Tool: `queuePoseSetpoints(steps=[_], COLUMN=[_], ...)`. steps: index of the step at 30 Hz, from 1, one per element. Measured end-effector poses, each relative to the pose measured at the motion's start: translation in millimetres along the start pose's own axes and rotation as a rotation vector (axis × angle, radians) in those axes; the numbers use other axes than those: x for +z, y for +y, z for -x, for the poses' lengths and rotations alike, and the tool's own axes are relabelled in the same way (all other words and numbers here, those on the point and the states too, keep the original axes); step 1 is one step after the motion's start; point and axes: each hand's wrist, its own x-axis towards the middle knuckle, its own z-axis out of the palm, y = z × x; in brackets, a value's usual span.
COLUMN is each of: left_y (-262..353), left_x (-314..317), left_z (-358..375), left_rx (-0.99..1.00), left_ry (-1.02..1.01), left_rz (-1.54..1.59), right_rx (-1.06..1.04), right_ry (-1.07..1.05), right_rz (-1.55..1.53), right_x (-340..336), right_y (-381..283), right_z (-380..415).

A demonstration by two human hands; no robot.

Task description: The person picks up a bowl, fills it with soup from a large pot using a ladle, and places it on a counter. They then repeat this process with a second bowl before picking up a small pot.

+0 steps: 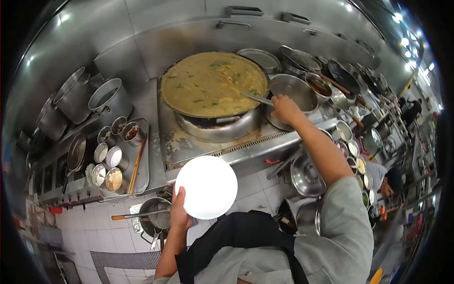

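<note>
My left hand (179, 213) grips a round white plate (208, 187) at its left edge, thumb on top, holding it in front of my apron. With my right hand (285, 109) closed round its handle, a long-handled metal utensil (257, 98) reaches into the large pan's right side. Its working end is sunk out of sight in a thick yellow-brown stew (208, 83) with green leaves. The wide pan holding it sits over a round metal burner ring (220, 130) on the steel stove. The plate is apart from the pan, its surface bright and blank.
At the left, a tray (144, 161) bears several small seasoning containers and wooden sticks (137, 163). Tall pots (106, 97) stand behind it. A steel pot (302, 92) and more pans line the right. Below the plate's left stands a wok (153, 206) with a wooden-handled tool.
</note>
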Motion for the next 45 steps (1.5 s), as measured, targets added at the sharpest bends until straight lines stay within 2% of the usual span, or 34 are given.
queuePoseSetpoints(steps=[1, 4, 5, 8, 9, 11, 14, 17, 20, 23, 26, 29, 32, 33, 36, 37, 40, 43, 45], left_y=[4.3, 10.1, 10.8, 9.1, 7.1, 3.8, -0.8, -4.1, 0.2, 8.8, 16.0, 26.6, 36.3, 39.7, 49.0, 52.1, 59.5, 67.5, 76.3], left_x=[-1.9, -1.3, -0.5, 3.1, 5.3, 14.7, 29.8, 41.0, 47.4, 47.6, 39.5, 32.7, 30.8, 29.9, 25.2, 24.1, 19.2, 19.7, 22.1], left_z=[1.9, 2.5, 2.6, -1.1, -4.2, -10.2, -18.5, -28.9, -36.9, -45.9, -53.8, -59.8, -64.1, -65.4, -70.7, -73.1, -78.4, -82.5, -86.0], left_rx=[0.001, 0.099, 0.113, 0.158, 0.171, 0.213, 0.250, 0.280, 0.281, 0.294, 0.321, 0.338, 0.346, 0.347, 0.347, 0.349, 0.355, 0.352, 0.345], left_ry=[0.019, 0.090, 0.127, 0.217, 0.254, 0.312, 0.367, 0.394, 0.428, 0.418, 0.392, 0.390, 0.400, 0.403, 0.392, 0.387, 0.377, 0.369, 0.366], left_rz=[0.021, 0.072, 0.064, 0.044, 0.029, 0.018, 0.036, 0.055, 0.066, 0.062, 0.038, 0.024, 0.021, 0.019, -0.002, -0.007, -0.011, -0.003, -0.020], right_rx=[0.021, -0.020, -0.153, -0.402, -0.296, -0.075, -0.050, 0.026, -0.003, -0.058, -0.478, -0.486, -0.323, -0.429, -0.177, -0.126, 0.094, 0.296, 0.401], right_ry=[-0.129, -0.215, -0.250, -0.112, -0.259, -0.553, -0.559, -0.530, -0.515, -0.490, -0.030, 0.015, -0.221, -0.128, -0.574, -0.663, -0.863, -0.824, -0.870], right_rz=[0.041, 0.015, -0.047, -0.187, -0.302, -0.513, -0.811, -0.877, -0.898, -0.687, -0.341, -0.399, -0.333, -0.236, -0.626, -0.920, -1.310, -1.620, -1.781], right_x=[8.8, 50.6, 57.8, 65.1, 56.6, -14.2, -11.9, -31.1, -39.2, -46.3, -8.8, -2.2, -9.0, 25.5, 13.8, 20.9, 17.8, -2.9, -11.9], right_y=[4.3, 24.4, 32.3, 51.2, 53.4, 33.2, 62.6, 77.2, 88.8, 86.9, 95.8, 83.0, 50.9, 57.2, 21.9, 16.1, 18.4, 21.6, 32.5], right_z=[-20.5, -78.2, -93.4, -126.0, -129.5, -115.1, -118.2, -111.3, -112.8, -113.2, -118.5, -109.7, -104.1, -115.7, -127.0, -132.5, -143.9, -126.4, -121.2])
